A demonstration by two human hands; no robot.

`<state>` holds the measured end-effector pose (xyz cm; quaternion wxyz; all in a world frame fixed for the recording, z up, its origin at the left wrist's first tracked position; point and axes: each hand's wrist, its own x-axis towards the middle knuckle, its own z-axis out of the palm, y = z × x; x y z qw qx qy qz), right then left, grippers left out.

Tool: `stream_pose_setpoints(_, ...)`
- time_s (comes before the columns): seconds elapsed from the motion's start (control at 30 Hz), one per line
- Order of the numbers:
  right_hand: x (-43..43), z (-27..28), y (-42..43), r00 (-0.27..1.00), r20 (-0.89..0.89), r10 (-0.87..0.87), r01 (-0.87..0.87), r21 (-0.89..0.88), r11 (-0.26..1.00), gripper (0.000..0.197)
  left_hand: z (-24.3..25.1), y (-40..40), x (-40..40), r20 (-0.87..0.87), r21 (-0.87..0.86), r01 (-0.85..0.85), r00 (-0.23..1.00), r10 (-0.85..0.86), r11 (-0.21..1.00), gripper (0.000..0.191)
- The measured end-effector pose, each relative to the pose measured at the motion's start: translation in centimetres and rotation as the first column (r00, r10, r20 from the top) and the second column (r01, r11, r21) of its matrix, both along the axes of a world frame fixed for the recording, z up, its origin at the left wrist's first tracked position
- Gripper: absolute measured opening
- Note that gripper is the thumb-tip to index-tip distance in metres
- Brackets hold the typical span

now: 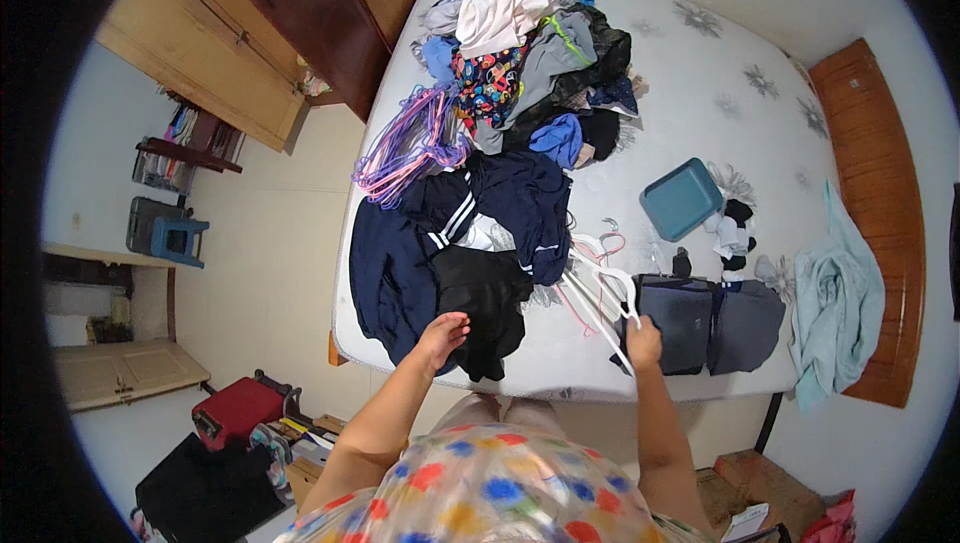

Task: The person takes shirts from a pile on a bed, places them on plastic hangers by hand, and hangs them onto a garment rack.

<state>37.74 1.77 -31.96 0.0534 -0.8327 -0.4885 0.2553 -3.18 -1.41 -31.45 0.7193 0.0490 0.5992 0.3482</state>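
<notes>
My right hand (pixel 643 344) grips white plastic hangers (pixel 596 295) at the front of the bed. Pink wire hangers (pixel 581 318) lie beside and partly under them. My left hand (pixel 448 333) is held over a black garment (pixel 480 295) with loosely bent fingers and nothing visible in it. Around that garment lie dark navy clothes with white stripes (pixel 390 280), spread in a loose heap. To the right of my right hand are folded dark grey garments (pixel 675 325), partly covered by my hand and the hangers.
A large mixed clothes pile (pixel 525 70) covers the bed's far left, with purple and pink hangers (pixel 412 138) beside it. A teal plastic tray (pixel 681 198) and small black and white socks (pixel 731 232) lie on the right. A pale green cloth (pixel 836 310) hangs over the wooden headboard (pixel 877 228).
</notes>
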Motion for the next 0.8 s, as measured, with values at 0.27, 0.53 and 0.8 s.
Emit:
stream_pose_setpoints(0.27,0.8,10.9,-6.8,0.997,-0.07,0.042,-0.029,0.183,0.983,0.03,0.8,2.5,1.4,0.08,0.071,0.023,0.996,-0.028,0.997,0.029)
stream_pose_setpoints(0.53,-7.2,10.0,-7.4,0.932,-0.225,0.284,-0.246,0.181,0.952,0.033,1.6,2.3,0.6,0.012,0.155,0.058,0.998,-0.061,0.986,0.034)
stream_pose_setpoints(0.8,-9.3,3.6,-8.0,0.538,-0.801,-0.264,0.257,-0.142,0.956,0.025,-0.8,1.6,0.9,-0.269,0.268,0.489,0.865,-0.423,0.83,0.04)
